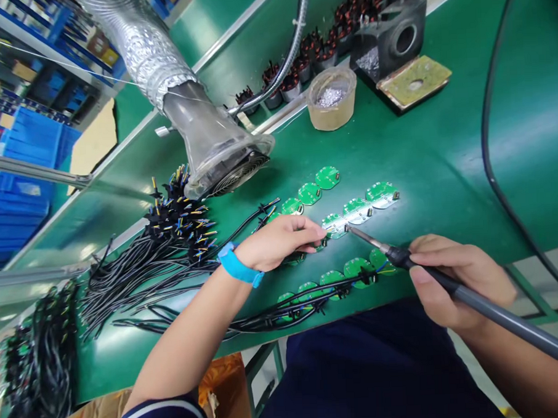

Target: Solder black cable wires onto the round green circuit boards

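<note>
My right hand [458,281] grips a soldering iron [429,270], its tip at the edge of a round green circuit board [335,224]. At that board's left side my left hand [284,239] is pinched around a thin wire, mostly hidden by the fingers. Further boards stand in slanting rows, among them a board [382,193] to the upper right and a board [327,177] in the row behind. In the front row, black cables [283,310] lie across the boards. More boards are partly covered by my left hand.
A bundle of black cables [125,283] with coloured wire ends lies at left. Above hangs a fume extraction nozzle [211,132]. Behind stand a cup of solder bits [332,99], a soldering-iron stand [392,41] with a sponge [414,83], and several copper-wound parts [322,50]. A black cord [488,132] crosses the right side.
</note>
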`<state>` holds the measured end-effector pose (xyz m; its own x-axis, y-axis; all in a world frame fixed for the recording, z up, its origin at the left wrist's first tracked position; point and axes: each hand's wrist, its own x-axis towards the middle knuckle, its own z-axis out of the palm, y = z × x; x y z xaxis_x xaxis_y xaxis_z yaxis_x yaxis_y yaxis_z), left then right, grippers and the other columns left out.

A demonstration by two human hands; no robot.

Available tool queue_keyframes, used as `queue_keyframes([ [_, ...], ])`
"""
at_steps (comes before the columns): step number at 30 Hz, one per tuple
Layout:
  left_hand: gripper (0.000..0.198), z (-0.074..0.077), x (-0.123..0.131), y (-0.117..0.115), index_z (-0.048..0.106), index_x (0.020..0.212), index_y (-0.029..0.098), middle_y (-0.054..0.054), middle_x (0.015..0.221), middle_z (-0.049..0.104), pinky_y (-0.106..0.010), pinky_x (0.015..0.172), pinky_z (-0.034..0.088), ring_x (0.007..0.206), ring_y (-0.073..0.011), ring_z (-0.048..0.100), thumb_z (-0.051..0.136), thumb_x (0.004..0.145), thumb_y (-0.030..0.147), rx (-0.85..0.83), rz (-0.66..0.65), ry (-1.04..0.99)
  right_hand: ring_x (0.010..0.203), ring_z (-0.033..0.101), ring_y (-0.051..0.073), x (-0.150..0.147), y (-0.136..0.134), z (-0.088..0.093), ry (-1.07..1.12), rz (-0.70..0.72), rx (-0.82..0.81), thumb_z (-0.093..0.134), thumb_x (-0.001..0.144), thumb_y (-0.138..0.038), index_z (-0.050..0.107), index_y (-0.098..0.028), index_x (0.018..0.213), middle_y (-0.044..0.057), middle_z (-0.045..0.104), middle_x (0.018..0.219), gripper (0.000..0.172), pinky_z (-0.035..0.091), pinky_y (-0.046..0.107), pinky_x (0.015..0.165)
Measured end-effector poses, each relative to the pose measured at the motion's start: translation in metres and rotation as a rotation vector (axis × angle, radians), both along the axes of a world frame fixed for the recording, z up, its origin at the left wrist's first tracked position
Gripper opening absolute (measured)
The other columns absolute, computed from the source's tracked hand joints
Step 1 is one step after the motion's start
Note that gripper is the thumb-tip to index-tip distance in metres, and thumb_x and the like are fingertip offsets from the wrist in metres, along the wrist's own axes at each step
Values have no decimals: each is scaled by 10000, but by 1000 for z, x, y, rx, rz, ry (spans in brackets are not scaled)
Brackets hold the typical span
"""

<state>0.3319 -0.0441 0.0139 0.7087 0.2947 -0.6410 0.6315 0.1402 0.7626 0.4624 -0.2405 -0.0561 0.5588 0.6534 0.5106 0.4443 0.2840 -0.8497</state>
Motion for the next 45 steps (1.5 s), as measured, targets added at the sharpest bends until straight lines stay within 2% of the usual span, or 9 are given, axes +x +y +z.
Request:
queue_keyframes([
  [2, 125, -3, 1, -1, 611, 704, 160, -16, 702, 632, -227, 573, 460, 604, -88, 550, 588, 799, 238, 50, 5, -1, 548, 541, 143, 0, 0, -1, 3, 6, -1, 573, 669, -87, 575, -200, 866, -5, 544, 627, 227, 500, 358, 550],
  [7, 118, -18, 3, -20, 625, 664, 167, -17, 723, 618, -282, 653, 469, 704, -132, 555, 635, 771, 214, 695, -68, -55, 579, 555, 153, -1, -2, -5, -41, -18, 12, 600, 656, -82, 586, -198, 882, 4, 558, 666, 254, 503, 348, 541],
  [10, 114, -24, 3, -29, 622, 657, 171, -14, 727, 592, -295, 705, 473, 763, -145, 547, 629, 767, 144, 866, -121, -116, 595, 571, 165, -2, -1, -5, -88, -15, -24, 606, 661, -91, 589, -189, 875, 9, 560, 673, 236, 482, 328, 520],
  [26, 160, -41, 0, -42, 551, 625, 160, -27, 726, 522, -312, 704, 452, 753, -157, 516, 600, 776, 138, 974, -8, -153, 576, 572, 148, -5, 5, 0, -197, -8, -78, 609, 680, -123, 575, -190, 862, -12, 543, 628, 197, 467, 283, 495],
  [31, 172, -43, -1, -45, 517, 634, 166, -28, 734, 502, -322, 722, 445, 760, -160, 503, 574, 796, 150, 1039, 5, -176, 506, 538, 124, -1, 7, 1, -314, 72, -124, 589, 691, -143, 558, -188, 798, -19, 534, 575, 120, 451, 270, 477],
  [33, 173, -43, -2, -46, 508, 637, 168, -29, 738, 495, -320, 716, 443, 761, -161, 500, 568, 799, 153, 1050, 3, -179, 487, 523, 119, 0, 5, 1, -295, 99, -171, 578, 700, -152, 567, -196, 774, -25, 523, 549, 86, 453, 279, 484],
  [38, 166, -44, -2, -47, 506, 648, 166, -35, 752, 488, -322, 715, 442, 762, -164, 497, 558, 805, 162, 1045, 1, -171, 544, 566, 147, -2, 0, -3, -129, -22, -108, 590, 694, -126, 574, -198, 820, -10, 539, 598, 146, 486, 309, 501],
  [45, 200, -46, -1, -48, 481, 618, 174, -34, 734, 485, -326, 707, 438, 752, -167, 495, 552, 805, 174, 1077, 5, -147, 601, 596, 145, -4, 5, 0, -236, -38, -149, 620, 702, -130, 574, -194, 854, -3, 574, 658, 172, 484, 283, 521],
])
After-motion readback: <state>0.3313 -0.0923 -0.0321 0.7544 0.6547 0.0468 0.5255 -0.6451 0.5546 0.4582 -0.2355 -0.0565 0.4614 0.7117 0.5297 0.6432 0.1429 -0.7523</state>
